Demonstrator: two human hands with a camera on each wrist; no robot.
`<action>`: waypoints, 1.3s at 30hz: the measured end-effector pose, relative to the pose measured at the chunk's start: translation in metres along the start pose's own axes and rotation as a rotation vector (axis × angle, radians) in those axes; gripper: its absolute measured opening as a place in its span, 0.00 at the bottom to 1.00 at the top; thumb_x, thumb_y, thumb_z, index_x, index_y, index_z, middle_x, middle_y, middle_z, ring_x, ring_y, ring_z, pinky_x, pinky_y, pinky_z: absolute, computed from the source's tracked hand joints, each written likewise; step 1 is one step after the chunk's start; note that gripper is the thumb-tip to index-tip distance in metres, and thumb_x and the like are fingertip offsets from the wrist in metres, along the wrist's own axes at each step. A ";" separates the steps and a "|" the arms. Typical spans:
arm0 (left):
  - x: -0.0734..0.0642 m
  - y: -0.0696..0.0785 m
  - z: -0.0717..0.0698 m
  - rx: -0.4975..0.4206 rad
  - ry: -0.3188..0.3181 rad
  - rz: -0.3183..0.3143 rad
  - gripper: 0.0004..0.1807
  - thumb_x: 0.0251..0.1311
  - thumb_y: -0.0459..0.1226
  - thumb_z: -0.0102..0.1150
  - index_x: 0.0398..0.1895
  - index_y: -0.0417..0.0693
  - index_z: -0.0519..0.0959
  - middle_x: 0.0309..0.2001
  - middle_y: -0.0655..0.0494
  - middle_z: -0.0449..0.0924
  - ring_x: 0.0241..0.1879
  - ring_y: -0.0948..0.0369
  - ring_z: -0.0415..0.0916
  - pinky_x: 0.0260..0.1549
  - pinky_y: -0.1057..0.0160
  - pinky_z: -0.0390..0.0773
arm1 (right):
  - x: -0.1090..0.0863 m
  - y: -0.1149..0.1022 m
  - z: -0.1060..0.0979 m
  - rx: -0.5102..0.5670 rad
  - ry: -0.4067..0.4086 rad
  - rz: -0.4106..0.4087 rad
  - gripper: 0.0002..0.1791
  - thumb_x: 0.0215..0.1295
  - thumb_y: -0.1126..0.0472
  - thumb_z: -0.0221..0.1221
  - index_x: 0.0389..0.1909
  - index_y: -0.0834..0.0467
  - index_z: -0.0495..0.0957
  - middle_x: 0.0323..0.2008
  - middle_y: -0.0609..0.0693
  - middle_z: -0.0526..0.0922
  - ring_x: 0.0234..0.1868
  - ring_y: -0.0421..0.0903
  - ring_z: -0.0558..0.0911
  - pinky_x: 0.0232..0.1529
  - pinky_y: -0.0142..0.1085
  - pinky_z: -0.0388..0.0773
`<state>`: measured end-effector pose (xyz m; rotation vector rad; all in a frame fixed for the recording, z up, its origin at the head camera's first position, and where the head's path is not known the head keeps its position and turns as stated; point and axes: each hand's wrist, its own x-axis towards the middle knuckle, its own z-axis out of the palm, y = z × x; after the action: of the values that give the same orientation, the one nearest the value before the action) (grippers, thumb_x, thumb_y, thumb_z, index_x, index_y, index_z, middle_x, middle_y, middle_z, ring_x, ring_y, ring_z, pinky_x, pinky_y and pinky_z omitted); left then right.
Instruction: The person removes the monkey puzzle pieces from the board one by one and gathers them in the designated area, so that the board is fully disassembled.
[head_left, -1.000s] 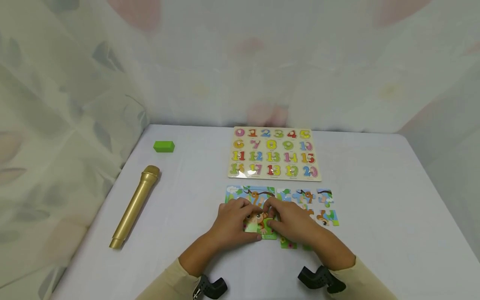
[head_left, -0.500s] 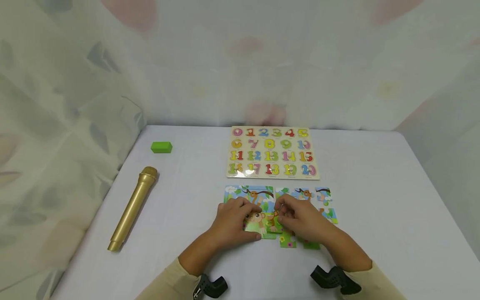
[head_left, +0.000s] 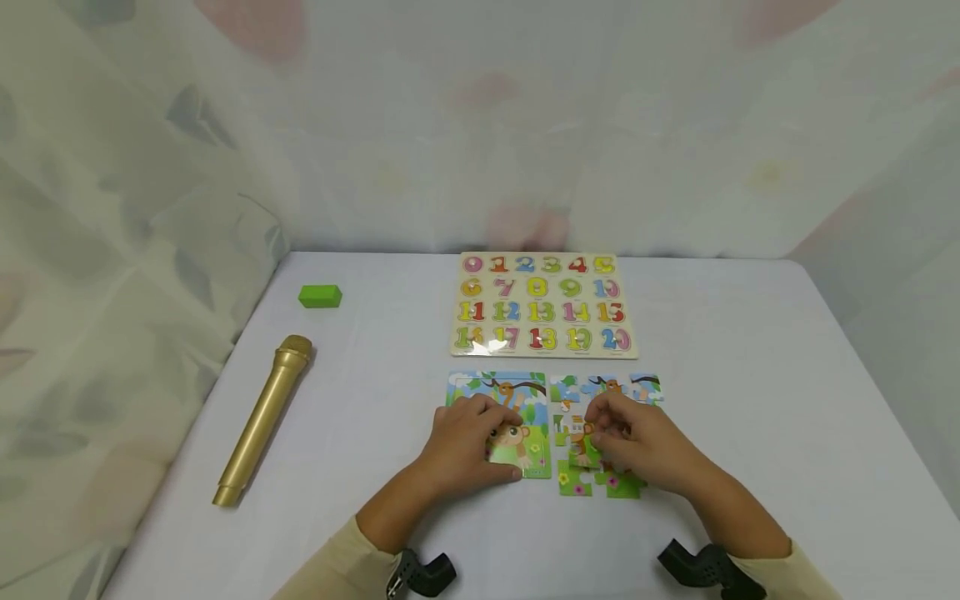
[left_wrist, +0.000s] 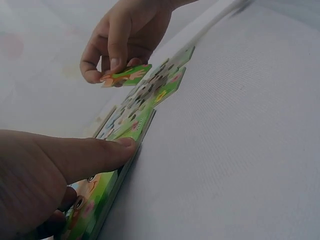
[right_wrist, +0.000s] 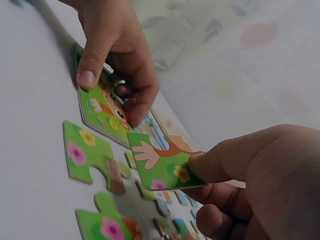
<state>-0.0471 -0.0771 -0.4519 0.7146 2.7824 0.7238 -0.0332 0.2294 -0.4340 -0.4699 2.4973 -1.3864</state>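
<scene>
My right hand (head_left: 648,437) pinches a jigsaw puzzle piece (right_wrist: 162,167) between thumb and fingers. The piece is green with a brown limb, pale fingers and flowers, and is held tilted above the loose pieces. My left hand (head_left: 468,442) rests on the picture puzzle board (head_left: 538,468), its thumb (left_wrist: 117,152) along the near border and its other fingers over the picture. A monkey's face shows on the board, partly covered by that hand. Right of the board, several loose puzzle pieces (head_left: 575,480) lie in rough rows, some hidden under my right hand.
A number board (head_left: 544,307) with pieces from 0 to 20 lies behind the picture puzzle. On the left are a gold microphone (head_left: 264,421) and a green block (head_left: 320,297). The white table (head_left: 390,350) meets patterned cloth at the back and left.
My right hand has lifted the puzzle piece off the board's lower right area and moved it right, over the loose pieces. My left hand has stayed on the board.
</scene>
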 end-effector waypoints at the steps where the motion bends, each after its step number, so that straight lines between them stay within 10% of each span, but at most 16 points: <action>1: 0.000 0.000 0.000 -0.002 -0.001 0.000 0.34 0.50 0.55 0.83 0.61 0.65 0.82 0.56 0.62 0.77 0.54 0.58 0.71 0.49 0.50 0.64 | -0.002 0.001 -0.002 0.007 0.006 0.005 0.09 0.74 0.66 0.63 0.47 0.48 0.79 0.35 0.46 0.80 0.27 0.41 0.78 0.25 0.34 0.76; 23: 0.000 0.003 -0.003 -0.002 -0.012 -0.016 0.33 0.51 0.56 0.82 0.62 0.64 0.82 0.56 0.61 0.76 0.54 0.58 0.70 0.49 0.50 0.64 | -0.047 0.033 -0.022 -0.104 0.205 0.054 0.08 0.74 0.66 0.66 0.48 0.50 0.84 0.40 0.40 0.87 0.38 0.38 0.82 0.40 0.31 0.79; 39: 0.000 0.002 -0.003 0.000 -0.014 -0.013 0.33 0.51 0.56 0.81 0.62 0.65 0.82 0.55 0.62 0.76 0.53 0.59 0.69 0.49 0.51 0.64 | -0.074 0.054 -0.028 -0.232 0.321 -0.024 0.14 0.65 0.71 0.71 0.44 0.49 0.84 0.32 0.34 0.84 0.31 0.35 0.77 0.32 0.26 0.71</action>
<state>-0.0471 -0.0768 -0.4489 0.6985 2.7717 0.7138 0.0162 0.3073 -0.4607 -0.3430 2.9403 -1.2711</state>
